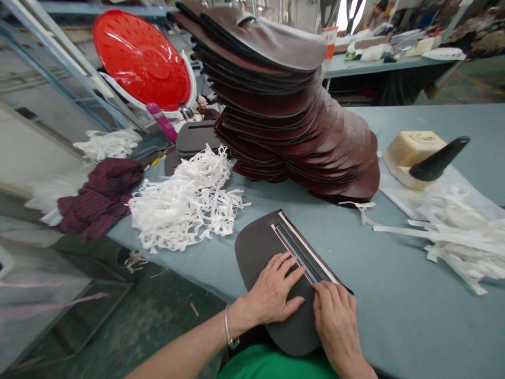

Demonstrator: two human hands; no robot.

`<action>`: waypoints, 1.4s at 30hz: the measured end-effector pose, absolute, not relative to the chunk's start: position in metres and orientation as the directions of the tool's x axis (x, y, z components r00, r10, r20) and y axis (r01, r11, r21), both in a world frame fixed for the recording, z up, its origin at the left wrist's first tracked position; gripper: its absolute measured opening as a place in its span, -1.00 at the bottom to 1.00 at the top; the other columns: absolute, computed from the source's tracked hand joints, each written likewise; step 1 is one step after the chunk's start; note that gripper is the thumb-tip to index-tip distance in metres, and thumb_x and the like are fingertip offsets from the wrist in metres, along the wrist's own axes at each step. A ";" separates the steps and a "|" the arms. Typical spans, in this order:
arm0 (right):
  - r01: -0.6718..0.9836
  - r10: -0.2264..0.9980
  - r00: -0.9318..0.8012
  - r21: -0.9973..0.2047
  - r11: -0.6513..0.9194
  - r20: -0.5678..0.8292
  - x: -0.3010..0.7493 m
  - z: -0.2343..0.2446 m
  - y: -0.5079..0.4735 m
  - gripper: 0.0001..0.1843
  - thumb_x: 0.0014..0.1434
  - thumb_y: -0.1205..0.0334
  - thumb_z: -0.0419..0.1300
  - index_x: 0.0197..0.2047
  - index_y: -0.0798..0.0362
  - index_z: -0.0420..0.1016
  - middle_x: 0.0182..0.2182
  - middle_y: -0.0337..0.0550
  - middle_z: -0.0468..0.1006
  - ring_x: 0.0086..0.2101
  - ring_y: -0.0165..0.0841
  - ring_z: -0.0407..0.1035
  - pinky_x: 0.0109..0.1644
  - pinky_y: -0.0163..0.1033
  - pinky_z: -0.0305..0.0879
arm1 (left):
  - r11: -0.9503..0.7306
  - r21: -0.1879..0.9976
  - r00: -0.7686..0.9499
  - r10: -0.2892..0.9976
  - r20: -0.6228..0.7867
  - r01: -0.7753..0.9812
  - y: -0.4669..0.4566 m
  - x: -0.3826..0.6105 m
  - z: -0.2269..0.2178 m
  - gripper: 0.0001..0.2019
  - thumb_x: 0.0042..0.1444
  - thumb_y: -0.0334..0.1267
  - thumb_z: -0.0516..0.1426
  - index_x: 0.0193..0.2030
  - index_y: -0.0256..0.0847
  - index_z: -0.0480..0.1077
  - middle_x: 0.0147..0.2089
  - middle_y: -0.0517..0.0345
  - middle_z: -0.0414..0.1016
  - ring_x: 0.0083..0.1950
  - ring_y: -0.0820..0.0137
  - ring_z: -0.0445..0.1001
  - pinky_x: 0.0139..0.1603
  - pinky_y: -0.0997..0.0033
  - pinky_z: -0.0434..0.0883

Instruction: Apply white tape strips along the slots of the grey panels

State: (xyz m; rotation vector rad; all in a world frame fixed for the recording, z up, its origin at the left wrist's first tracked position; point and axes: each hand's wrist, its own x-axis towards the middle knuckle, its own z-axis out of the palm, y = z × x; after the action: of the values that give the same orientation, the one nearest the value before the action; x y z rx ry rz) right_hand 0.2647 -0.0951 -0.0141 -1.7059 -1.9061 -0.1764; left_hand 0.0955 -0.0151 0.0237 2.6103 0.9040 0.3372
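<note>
A dark grey panel (256, 247) with rounded ends and a brown edge lies at the table's near edge. A long slot (298, 255) runs through it, and a white strip (307, 247) lies along its right side. My left hand (276, 289) rests flat on the panel, fingers spread, their tips at the slot's left edge. At the slot's near end, my right hand (337, 321) has its fingers bent and close together over the panel's right edge. Its fingertips touch the strip's near end; what lies beneath them is hidden.
A tall leaning stack of brown leather panels (292, 121) stands behind. White strip scraps (185, 205) lie heaped at left, with more strips (465, 237) at right. A cream block-shaped container (410, 152) holds a black-handled tool (440, 158). A red lid (142, 58) stands behind.
</note>
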 end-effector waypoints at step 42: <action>0.914 0.917 -0.194 -0.275 0.298 0.347 0.282 0.000 -0.070 -0.73 0.24 0.39 0.02 -0.01 0.14 0.40 -0.07 0.02 0.45 -0.07 -0.20 0.26 -0.05 -0.08 0.20 | -0.672 0.516 0.730 0.672 0.123 0.532 -0.041 0.085 0.025 -0.76 0.17 -0.45 -0.03 -0.05 -0.17 0.29 -0.07 0.03 0.33 0.07 0.25 0.26 0.22 0.10 0.23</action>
State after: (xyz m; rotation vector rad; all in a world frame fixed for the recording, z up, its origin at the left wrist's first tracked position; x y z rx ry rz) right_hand 0.2819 -0.0701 0.0003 -1.6320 -2.1289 0.0101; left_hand 0.0846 -0.0410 0.0246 2.4803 0.9190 0.4215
